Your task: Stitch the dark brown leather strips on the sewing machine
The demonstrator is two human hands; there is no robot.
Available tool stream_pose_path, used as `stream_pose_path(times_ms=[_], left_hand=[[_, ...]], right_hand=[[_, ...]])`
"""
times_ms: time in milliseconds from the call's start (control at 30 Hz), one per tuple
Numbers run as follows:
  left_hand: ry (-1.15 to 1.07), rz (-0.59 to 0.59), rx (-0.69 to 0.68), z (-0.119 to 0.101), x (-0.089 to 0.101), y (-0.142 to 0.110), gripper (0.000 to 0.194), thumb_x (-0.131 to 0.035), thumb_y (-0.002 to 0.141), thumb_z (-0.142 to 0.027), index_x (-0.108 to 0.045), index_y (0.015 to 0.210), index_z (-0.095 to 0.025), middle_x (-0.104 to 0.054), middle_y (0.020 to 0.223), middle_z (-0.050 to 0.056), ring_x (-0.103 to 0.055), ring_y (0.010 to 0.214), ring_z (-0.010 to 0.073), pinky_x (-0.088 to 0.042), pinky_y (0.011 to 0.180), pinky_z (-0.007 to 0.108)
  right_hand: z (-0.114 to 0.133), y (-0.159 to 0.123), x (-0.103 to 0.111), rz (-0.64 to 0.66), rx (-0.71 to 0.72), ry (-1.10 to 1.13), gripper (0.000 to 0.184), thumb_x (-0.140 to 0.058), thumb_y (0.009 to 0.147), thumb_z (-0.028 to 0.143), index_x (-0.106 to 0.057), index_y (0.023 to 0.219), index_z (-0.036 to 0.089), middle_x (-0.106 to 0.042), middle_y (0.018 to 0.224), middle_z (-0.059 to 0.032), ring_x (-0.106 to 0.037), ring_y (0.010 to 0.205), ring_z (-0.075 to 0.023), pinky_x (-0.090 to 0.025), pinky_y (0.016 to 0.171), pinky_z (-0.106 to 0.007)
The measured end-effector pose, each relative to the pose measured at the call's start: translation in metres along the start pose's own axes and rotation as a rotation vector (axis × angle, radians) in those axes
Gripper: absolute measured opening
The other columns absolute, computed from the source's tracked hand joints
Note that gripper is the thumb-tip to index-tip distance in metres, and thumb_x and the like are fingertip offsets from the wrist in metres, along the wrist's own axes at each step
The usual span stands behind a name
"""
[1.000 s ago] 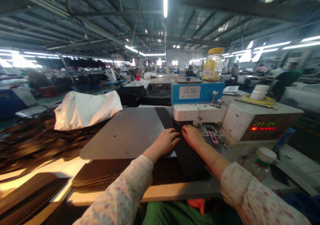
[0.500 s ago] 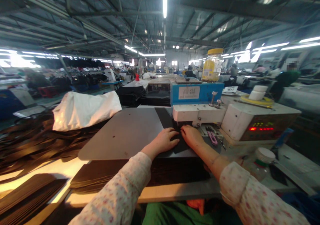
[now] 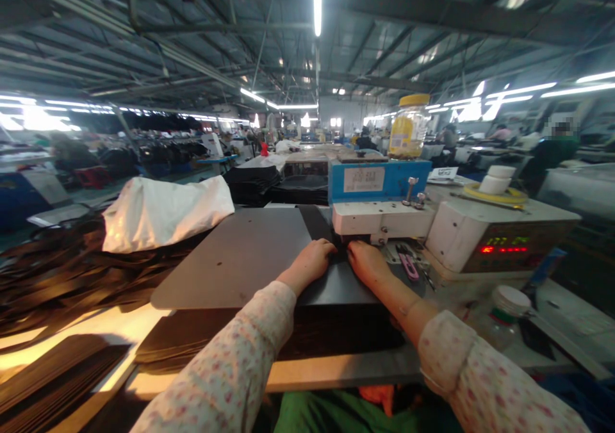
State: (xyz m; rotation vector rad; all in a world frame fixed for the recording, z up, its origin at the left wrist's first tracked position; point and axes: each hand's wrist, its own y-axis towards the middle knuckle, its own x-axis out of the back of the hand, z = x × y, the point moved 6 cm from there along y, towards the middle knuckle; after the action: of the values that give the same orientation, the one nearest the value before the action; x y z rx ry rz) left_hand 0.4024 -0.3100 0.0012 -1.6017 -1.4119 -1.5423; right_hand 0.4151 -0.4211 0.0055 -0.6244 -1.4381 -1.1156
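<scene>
Dark strip lies on the right part of a smooth grey metal plate, just beside the sewing machine's white head; its near end is lost among the fingers. Left hand: fingers bent, tips at the strip. Right hand: close by, fingers curled at the head's lower edge. Pinching or only pressing: cannot tell for either.

Plate has rounded corners and a small dark hole or mark. Below its near edge, dark flat pieces in layers on a pale tabletop. Right of the right hand, pink-handled snips; farther right, a control box with green and red digits, white spools on top. Blue housing behind the head bears a yellow-lidded jar.

Left: white cloth on a brown heap of strips.

Room: long hall, steel roof beams, tube light overhead, other workers blurred in the distance.
</scene>
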Motion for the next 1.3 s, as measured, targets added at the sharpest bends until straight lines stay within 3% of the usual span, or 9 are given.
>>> stream_pose_path(times_ms=[267,400,567,700,833,933,1033,1133,1300], left_hand=[[0.187,0.042,0.073,0.016,0.000,0.014,0.030,-0.041,0.083,-0.027,-0.059,0.103,-0.015,-0.057,0.106,0.008,-0.054,0.096,0.0176,-0.041,0.087,0.026],[0.253,0.087,0.096,0.032,0.009,0.019,0.029,-0.040,0.083,-0.026,-0.059,0.101,-0.014,-0.059,0.102,0.010,-0.056,0.095,0.0193,-0.043,0.084,0.027],[0.342,0.156,0.059,0.023,0.015,0.009,0.019,-0.051,0.073,-0.021,-0.062,0.084,-0.009,-0.061,0.085,0.012,-0.058,0.084,0.0250,-0.044,0.080,0.034],[0.401,0.148,0.041,0.014,0.012,0.009,0.025,-0.061,0.065,-0.022,-0.060,0.085,-0.008,-0.060,0.087,0.014,-0.056,0.088,0.0275,-0.042,0.082,0.035],[0.408,0.058,0.117,0.029,0.021,0.006,0.020,-0.041,0.082,-0.020,-0.058,0.087,-0.010,-0.058,0.091,0.012,-0.055,0.088,0.0229,-0.044,0.076,0.032],[0.391,0.023,0.130,0.030,0.034,-0.020,0.027,-0.032,0.087,-0.022,-0.057,0.085,-0.013,-0.058,0.090,0.008,-0.053,0.086,0.0196,-0.044,0.073,0.029],[0.358,0.021,0.074,0.000,0.042,-0.067,0.025,-0.032,0.088,-0.024,-0.055,0.082,-0.015,-0.056,0.085,0.005,-0.052,0.081,0.0171,-0.043,0.071,0.027],[0.297,0.087,-0.093,-0.062,0.038,-0.117,0.021,-0.034,0.087,-0.021,-0.052,0.078,-0.016,-0.056,0.079,0.004,-0.050,0.076,0.0165,-0.043,0.069,0.028],[0.125,0.262,-0.536,-0.160,0.029,-0.165,0.010,-0.043,0.086,-0.021,-0.052,0.083,-0.018,-0.060,0.090,-0.001,-0.050,0.082,0.0117,-0.042,0.070,0.020]], right_hand=[[-0.001,-0.003,-0.001,-0.050,0.035,0.066,0.022,-0.038,0.083,0.017,-0.059,0.090,0.016,-0.061,0.091,-0.0079,-0.058,0.081,-0.0167,-0.040,0.070,-0.025],[-0.003,-0.016,0.000,-0.068,0.089,0.181,0.021,-0.042,0.081,0.016,-0.062,0.090,0.015,-0.059,0.089,-0.0073,-0.055,0.086,-0.0158,-0.039,0.076,-0.023],[-0.006,-0.036,0.004,-0.126,0.126,0.340,0.023,-0.043,0.080,0.013,-0.062,0.093,0.014,-0.057,0.089,-0.0068,-0.054,0.086,-0.0145,-0.039,0.078,-0.023],[-0.005,-0.043,0.005,-0.155,0.126,0.382,0.024,-0.042,0.079,0.013,-0.062,0.092,0.015,-0.057,0.086,-0.0069,-0.054,0.083,-0.0157,-0.040,0.076,-0.026],[-0.004,-0.055,0.012,-0.182,0.131,0.529,0.023,-0.041,0.080,0.017,-0.061,0.090,0.015,-0.059,0.087,-0.0071,-0.055,0.084,-0.0164,-0.041,0.076,-0.028],[-0.006,-0.076,0.016,-0.135,0.097,0.776,0.024,-0.042,0.081,0.028,-0.061,0.091,0.017,-0.061,0.085,-0.0051,-0.056,0.081,-0.0150,-0.042,0.073,-0.026],[-0.006,-0.099,0.007,0.051,-0.040,1.023,0.035,-0.038,0.082,0.042,-0.061,0.087,0.016,-0.059,0.071,-0.0017,-0.054,0.061,-0.0112,-0.042,0.055,-0.022],[0.002,-0.116,-0.014,0.294,-0.149,1.156,0.046,-0.036,0.079,0.055,-0.059,0.078,0.015,-0.054,0.057,0.0013,-0.045,0.044,-0.0076,-0.032,0.040,-0.019],[0.028,-0.135,-0.041,0.497,-0.098,1.224,0.041,-0.047,0.072,0.054,-0.059,0.077,0.016,-0.055,0.058,0.0024,-0.048,0.051,-0.0091,-0.037,0.045,-0.019]])
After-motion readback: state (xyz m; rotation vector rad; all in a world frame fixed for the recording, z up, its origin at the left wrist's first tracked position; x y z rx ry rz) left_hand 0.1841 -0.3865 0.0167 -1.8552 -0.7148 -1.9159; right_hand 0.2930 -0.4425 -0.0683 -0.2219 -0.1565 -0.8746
